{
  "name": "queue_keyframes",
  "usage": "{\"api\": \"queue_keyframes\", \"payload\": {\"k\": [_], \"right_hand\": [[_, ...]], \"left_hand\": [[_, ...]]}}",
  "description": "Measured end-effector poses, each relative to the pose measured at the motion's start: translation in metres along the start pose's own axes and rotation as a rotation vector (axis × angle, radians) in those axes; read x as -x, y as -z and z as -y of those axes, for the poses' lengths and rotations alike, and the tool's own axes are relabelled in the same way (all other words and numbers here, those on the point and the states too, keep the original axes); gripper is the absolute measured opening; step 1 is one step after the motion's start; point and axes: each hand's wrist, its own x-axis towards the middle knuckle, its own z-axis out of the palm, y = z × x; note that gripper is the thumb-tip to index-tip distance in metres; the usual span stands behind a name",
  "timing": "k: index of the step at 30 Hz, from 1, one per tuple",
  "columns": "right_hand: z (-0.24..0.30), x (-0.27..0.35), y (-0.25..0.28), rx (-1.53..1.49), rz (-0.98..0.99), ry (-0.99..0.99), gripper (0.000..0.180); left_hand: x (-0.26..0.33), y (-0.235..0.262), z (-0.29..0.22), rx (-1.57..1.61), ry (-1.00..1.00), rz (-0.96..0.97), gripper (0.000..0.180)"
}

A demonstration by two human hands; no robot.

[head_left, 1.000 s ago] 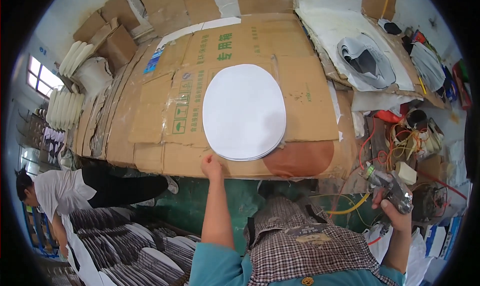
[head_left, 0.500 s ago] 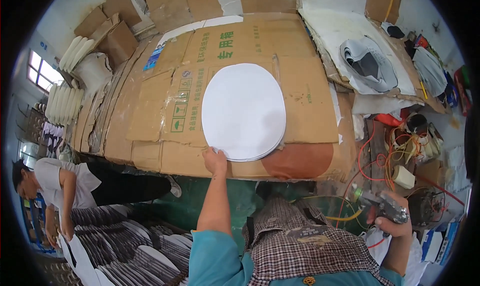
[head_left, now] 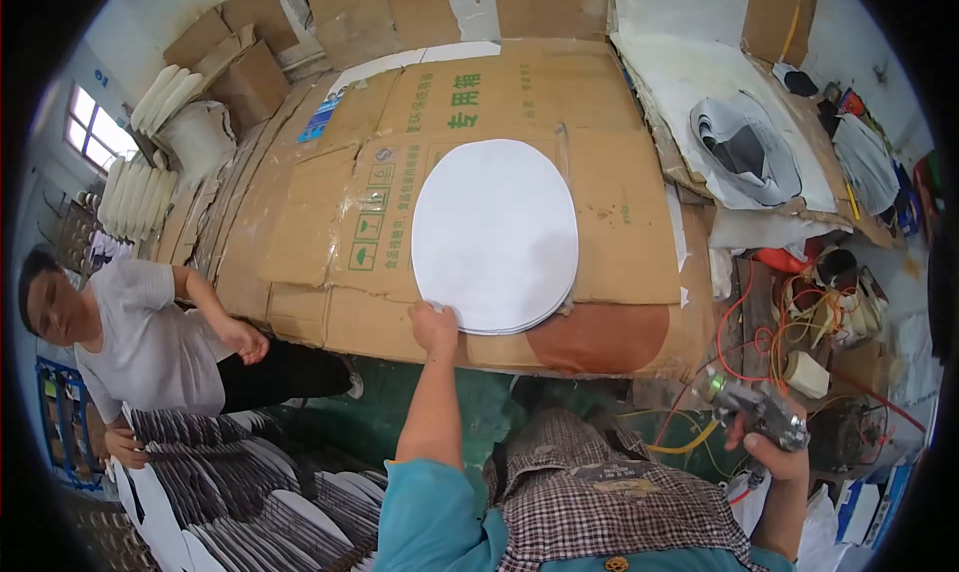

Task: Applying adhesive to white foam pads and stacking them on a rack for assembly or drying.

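Note:
A stack of white oval sheets [head_left: 496, 234] lies on the cardboard-covered table [head_left: 300, 237] in front of me. My left hand [head_left: 436, 329] is closed on the near left edge of the stack, fingertips at the rim; how many sheets it pinches cannot be made out. Off the table to the right, my right hand [head_left: 781, 450] is wrapped around a spray gun [head_left: 761, 412]. The gun's nozzle end points left, and a hose hangs below it.
At left, a co-worker [head_left: 150, 322] stands beside racks of dark-edged pieces [head_left: 250, 492]. Tangled orange and red hoses [head_left: 774, 322] hang at right. A rolled grey sheet [head_left: 744, 152] lies on the side bench. Pale pads [head_left: 137, 202] are stacked at far left.
The co-worker has straightened up and now holds one arm toward the table. My view has shifted slightly; my left hand stays at the stack and my right still grips the spray gun.

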Motion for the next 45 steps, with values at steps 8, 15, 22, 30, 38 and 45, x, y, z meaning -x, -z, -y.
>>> {"api": "queue_keyframes", "payload": {"k": [8, 15, 22, 30, 38, 45], "right_hand": [[-0.012, -0.021, -0.007, -0.127, -0.206, 0.043, 0.054], [-0.020, -0.041, -0.022, -0.035, 0.031, 0.051, 0.054], [-0.030, -0.046, -0.034, 0.022, 0.040, -0.024, 0.059], [-0.033, -0.087, -0.062, 0.011, 0.238, 0.037, 0.050], [-0.031, -0.107, -0.088, 0.069, 0.303, 0.023, 0.053], [-0.037, -0.115, -0.086, 0.162, 0.470, 0.067, 0.053]], "left_hand": [[-0.019, 0.006, -0.023, 0.140, 0.067, 0.182, 0.017], [-0.042, 0.061, -0.058, 1.838, 0.570, 0.556, 0.017], [-0.040, 0.160, -0.051, 2.164, 0.290, 0.594, 0.026], [-0.037, 0.264, 0.017, 2.161, 0.303, 0.285, 0.032], [-0.030, 0.327, 0.072, 2.050, 0.227, 0.083, 0.024], [-0.009, 0.326, 0.122, 1.855, 0.283, -0.265, 0.018]]}}
